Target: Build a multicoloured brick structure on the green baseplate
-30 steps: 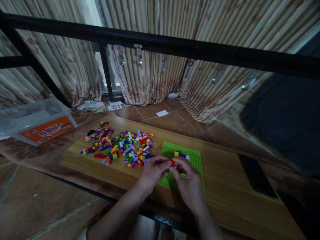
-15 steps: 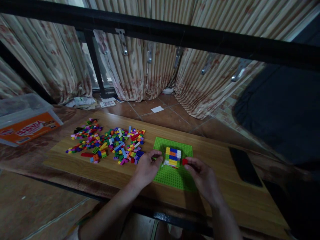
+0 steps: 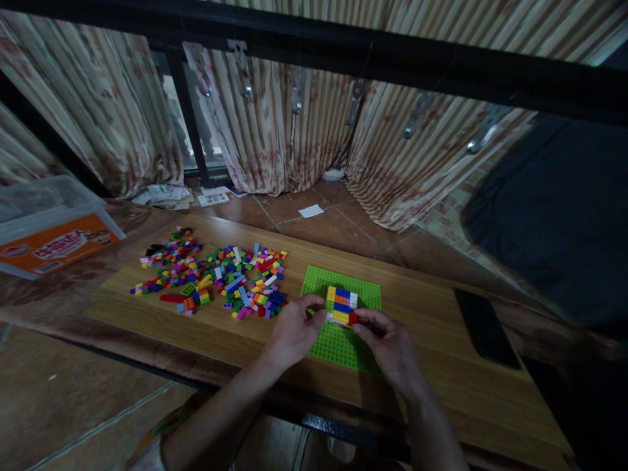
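A green baseplate lies on the wooden table. On it stands a small stack of bricks in yellow, blue, orange and white rows. My left hand pinches the stack's left side with thumb and fingers. My right hand holds a small red brick at the stack's lower right corner, touching it.
A spread of several loose coloured bricks lies left of the baseplate. A clear plastic box with an orange label sits at the far left. A black phone lies at the right. A black metal rail crosses above, with curtains behind.
My right hand has brought the red brick leftward against the stack's lower right corner. My left hand has closed in on the stack's left side.
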A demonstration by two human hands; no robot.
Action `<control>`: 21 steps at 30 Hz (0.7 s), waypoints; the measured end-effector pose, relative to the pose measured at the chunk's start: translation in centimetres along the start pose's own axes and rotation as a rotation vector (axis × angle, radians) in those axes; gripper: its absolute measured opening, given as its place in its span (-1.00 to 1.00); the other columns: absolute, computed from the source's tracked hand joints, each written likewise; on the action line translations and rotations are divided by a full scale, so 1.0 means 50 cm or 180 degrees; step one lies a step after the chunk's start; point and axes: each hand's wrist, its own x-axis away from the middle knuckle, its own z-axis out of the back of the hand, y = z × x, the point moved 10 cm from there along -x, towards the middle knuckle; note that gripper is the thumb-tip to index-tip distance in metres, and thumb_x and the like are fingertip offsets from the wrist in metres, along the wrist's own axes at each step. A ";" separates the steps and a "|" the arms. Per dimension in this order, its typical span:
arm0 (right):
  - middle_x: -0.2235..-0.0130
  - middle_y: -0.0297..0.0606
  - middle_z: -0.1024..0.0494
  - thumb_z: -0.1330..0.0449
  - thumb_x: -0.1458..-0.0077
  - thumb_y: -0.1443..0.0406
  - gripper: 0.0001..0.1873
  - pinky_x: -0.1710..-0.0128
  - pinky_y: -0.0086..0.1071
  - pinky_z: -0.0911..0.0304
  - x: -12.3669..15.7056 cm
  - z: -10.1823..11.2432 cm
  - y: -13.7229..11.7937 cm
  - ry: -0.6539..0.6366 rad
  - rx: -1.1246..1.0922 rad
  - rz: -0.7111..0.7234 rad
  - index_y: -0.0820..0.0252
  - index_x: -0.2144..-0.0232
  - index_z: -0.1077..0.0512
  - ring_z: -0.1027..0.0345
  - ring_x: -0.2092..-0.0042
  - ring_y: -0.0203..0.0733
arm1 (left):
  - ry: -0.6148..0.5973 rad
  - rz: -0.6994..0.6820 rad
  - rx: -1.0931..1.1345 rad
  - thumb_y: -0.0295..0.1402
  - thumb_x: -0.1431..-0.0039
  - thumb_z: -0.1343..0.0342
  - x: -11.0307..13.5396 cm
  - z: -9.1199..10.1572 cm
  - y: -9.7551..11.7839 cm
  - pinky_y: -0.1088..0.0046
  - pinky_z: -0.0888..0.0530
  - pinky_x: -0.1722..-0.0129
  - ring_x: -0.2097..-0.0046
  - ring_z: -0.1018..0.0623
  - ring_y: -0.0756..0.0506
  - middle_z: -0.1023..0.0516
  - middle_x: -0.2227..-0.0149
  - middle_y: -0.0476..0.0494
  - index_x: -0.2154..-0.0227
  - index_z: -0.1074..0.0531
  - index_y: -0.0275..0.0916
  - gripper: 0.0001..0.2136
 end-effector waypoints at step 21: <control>0.22 -0.19 -0.64 -0.29 0.06 0.15 -0.66 0.14 -0.16 -0.37 -0.003 0.005 -0.002 0.0079 0.0348 -0.0071 0.14 0.21 -0.56 -0.51 0.19 -0.06 | 0.0025 0.0074 -0.0340 -0.40 -0.13 -0.08 0.012 -0.002 0.024 0.49 -0.37 0.40 0.42 -0.50 -0.04 -0.58 0.39 -0.07 0.23 -0.52 -0.25 -0.82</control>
